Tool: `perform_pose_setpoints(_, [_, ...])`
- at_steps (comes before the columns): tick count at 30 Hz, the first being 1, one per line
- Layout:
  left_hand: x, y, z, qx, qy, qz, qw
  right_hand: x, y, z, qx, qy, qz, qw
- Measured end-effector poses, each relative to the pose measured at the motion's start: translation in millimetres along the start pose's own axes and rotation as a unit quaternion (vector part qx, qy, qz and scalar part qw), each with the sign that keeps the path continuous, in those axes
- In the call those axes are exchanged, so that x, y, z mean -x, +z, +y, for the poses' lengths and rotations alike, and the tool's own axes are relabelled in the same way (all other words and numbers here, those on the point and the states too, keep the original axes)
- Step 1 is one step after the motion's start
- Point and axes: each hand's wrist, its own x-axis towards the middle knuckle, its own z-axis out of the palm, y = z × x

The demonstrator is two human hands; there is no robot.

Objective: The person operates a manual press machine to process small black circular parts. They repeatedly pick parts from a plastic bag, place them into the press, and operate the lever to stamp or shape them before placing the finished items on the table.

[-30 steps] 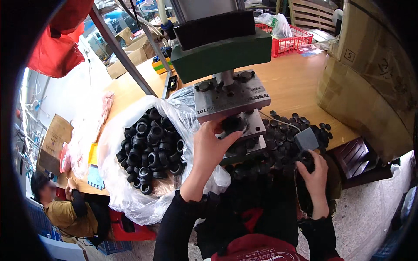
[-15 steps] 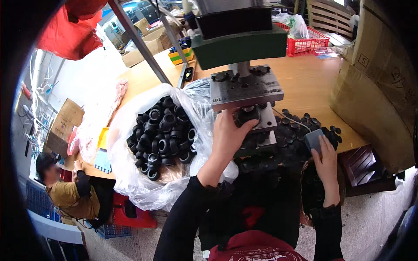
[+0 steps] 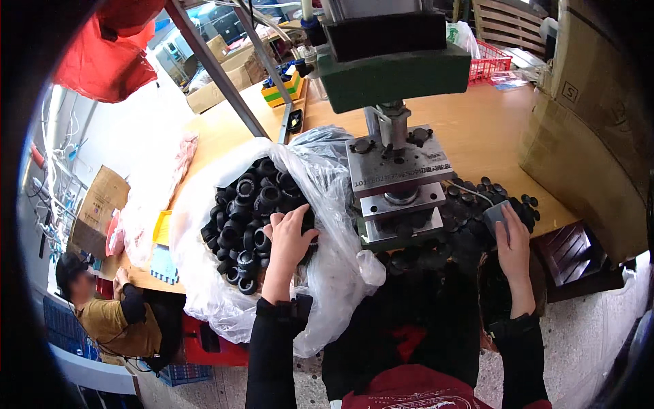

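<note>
My left hand [image 3: 289, 247] is over the right side of a heap of black rubber rings [image 3: 255, 204], its fingers apart. I see nothing held in it. The heap fills a clear plastic bag [image 3: 340, 273]. To the right stands a bench press [image 3: 395, 78]; its steel upper die plate [image 3: 398, 163] is down close above the lower plate [image 3: 402, 204]. A dark round part shows in the narrow gap, mostly hidden. My right hand [image 3: 514, 249] lies with stretched fingers on a small grey block [image 3: 497, 217] that has a cable.
Many small black discs [image 3: 470, 211] lie scattered right of the press. A large cardboard box [image 3: 579, 150] stands at the right, and a red basket [image 3: 489, 63] farther back. A seated person [image 3: 119, 310] works at the far left. A metal post [image 3: 218, 68] rises behind the bag.
My left hand has left the round black part in the press and moved left to the rings. The upper die plate has come down. My right hand stays on the grey block.
</note>
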Motion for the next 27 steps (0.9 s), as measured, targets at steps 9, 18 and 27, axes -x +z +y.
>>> perform_pose_setpoints(9, [17.9, -35.1, -5.4, 0.320, -0.040, 0.110, 0.940, -13.9, -6.6, -137.6, -0.108, -0.164, 0.037, 0.980])
perform_pose_setpoints(18, [30.6, -60.8, 92.6, 0.571, -0.028, -0.017, 0.821, -70.1, 49.2, -178.7, -0.109, -0.179, 0.038, 0.977])
perform_pose_setpoints(27, [-21.7, -29.7, 141.2, 0.372, 0.049, -0.010, 0.927, 32.6, -41.7, -62.4, -0.103, 0.072, 0.005, 0.992])
